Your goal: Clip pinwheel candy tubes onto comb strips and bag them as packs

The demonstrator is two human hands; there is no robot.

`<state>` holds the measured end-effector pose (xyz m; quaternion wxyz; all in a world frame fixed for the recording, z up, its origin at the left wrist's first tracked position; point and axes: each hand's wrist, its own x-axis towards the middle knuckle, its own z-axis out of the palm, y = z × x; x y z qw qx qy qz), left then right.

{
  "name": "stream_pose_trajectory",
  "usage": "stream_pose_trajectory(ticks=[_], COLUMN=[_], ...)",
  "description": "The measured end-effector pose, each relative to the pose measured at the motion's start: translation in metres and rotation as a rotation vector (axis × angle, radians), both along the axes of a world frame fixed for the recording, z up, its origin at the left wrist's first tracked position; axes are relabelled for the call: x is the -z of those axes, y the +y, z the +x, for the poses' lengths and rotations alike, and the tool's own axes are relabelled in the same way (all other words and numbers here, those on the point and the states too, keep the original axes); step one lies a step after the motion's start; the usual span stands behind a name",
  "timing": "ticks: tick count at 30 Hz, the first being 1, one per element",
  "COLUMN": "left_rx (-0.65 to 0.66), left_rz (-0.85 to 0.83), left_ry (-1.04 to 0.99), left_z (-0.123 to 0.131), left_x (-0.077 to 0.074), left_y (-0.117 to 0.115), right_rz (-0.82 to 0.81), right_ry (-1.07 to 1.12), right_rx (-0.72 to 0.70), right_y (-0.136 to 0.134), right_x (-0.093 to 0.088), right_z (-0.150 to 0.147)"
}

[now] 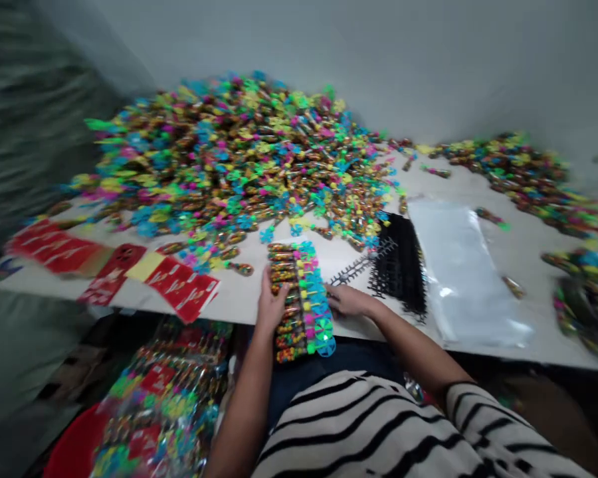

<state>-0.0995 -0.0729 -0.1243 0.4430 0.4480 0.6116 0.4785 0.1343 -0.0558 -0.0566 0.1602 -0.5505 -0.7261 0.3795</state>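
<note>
My left hand (272, 302) is closed around the left side of a row of candy-filled toy tubes (292, 318). The tubes have coloured fan-shaped tops, lie side by side and are joined by a dark strip. The row stands out over the table's front edge, close to my body. On its other side, my right hand (349, 300) is curled beside the fan tops; what its fingers pinch is hidden. A notched black plastic strip (351, 270) runs from near those fingers toward a stack of black strips (401, 265).
A large heap of toy tubes (249, 153) covers the back of the table (239, 299); another heap (513, 166) lies right. Clear plastic bags (458, 265) lie beside the black strips. Red printed cards (179, 285) are at left. Packed bags (164, 398) and a red tub (72, 445) sit below.
</note>
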Motion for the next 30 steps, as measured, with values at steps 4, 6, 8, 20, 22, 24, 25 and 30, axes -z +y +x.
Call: stream_pose_trajectory(ticks=[4, 6, 8, 20, 22, 24, 25, 30], left_rx=[0.0, -0.019, -0.052, -0.253, -0.158, 0.069, 0.213, 0.527], left_rz=[0.023, 0.018, -0.004, 0.247, 0.327, 0.4, 0.443, 0.601], left_ry=[0.008, -0.013, -0.038, 0.28, 0.376, 0.422, 0.453, 0.602], left_z=[0.003, 0.006, 0.009, 0.002, 0.016, 0.036, 0.047, 0.068], left_x=[-0.001, -0.006, -0.01, -0.052, -0.071, -0.088, -0.095, -0.109], left_y=[0.016, 0.017, 0.015, 0.018, 0.015, 0.011, 0.009, 0.012], right_rz=[-0.05, 0.154, 0.225, 0.371, 0.435, 0.39, 0.331, 0.105], right_ry=[0.08, -0.051, -0.262, -0.032, 0.055, 0.181, 0.197, 0.127], right_rx=[0.162, 0.514, 0.735, 1.41, 1.392, 1.124, 0.95, 0.009], right_y=[0.014, 0.009, -0.003, -0.026, -0.001, 0.021, 0.029, 0.047], right_x=[-0.034, -0.042, -0.037, -0.006, -0.03, -0.048, -0.054, -0.054], right_z=[0.119, 0.193, 0.253, 0.296, 0.271, 0.215, 0.179, 0.01])
